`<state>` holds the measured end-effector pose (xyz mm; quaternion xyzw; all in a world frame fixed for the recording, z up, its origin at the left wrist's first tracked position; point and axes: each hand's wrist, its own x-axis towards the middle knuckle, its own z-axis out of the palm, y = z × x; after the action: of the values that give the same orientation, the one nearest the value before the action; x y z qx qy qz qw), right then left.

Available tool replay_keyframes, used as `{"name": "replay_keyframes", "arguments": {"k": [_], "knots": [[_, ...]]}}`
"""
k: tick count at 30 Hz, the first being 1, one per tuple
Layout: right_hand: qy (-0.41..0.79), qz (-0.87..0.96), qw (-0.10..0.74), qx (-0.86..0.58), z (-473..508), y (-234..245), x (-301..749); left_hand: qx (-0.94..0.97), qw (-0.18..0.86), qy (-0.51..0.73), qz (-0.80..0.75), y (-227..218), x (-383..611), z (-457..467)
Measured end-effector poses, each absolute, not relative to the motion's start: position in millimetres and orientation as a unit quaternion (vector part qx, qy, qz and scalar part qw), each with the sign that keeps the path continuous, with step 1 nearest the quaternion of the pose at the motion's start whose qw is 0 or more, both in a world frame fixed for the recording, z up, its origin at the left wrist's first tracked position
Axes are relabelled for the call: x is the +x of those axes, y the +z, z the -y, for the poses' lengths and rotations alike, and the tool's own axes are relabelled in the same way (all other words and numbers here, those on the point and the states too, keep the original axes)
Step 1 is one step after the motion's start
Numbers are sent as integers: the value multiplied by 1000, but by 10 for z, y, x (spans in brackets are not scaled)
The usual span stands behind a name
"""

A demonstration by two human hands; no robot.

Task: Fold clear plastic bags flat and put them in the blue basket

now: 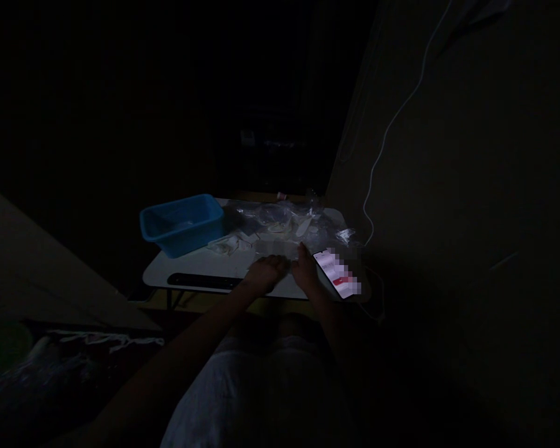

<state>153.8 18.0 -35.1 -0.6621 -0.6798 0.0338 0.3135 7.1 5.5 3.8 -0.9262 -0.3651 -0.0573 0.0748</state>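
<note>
I see the left hand (267, 274) and right hand (304, 269) curled, clear plastic (275, 249) just ahead of them, the phone (335, 271) just to their right, but I cannot tell whether either grips anything.

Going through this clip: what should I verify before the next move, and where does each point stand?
1. Both hands visible: ok, left hand and right hand at the table's near side.
2. Lighting: not ok, very dark.
3. Grip of either hand: cannot tell.
4. Blue tub away from hands: ok, at the table's left.
5. Phone not under a hand: ok, lit beside the right hand.
</note>
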Motion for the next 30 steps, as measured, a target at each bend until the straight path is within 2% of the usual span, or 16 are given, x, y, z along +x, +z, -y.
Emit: {"name": "replay_keyframes", "arguments": {"k": [5, 14, 21, 25, 27, 30], "knots": [[48, 669, 335, -661, -190, -365, 1545, -914, 87, -102, 383, -15, 216, -74], [84, 666, 373, -641, -223, -410, 1580, -894, 112, -96, 423, -2, 277, -146], [183, 607, 467, -617, -151, -388, 1607, -901, 55, -77, 423, 76, 219, -101], [259, 524, 578, -569, -155, -397, 1660, -870, -96, -155, 457, 215, 8, -129], [303, 478, 630, -532, -189, -360, 1691, -825, -231, -234, 460, 330, -112, -158], [406, 433, 655, -467, -246, -205, 1707, -688, -476, -350, 420, 498, -259, -177]]}}
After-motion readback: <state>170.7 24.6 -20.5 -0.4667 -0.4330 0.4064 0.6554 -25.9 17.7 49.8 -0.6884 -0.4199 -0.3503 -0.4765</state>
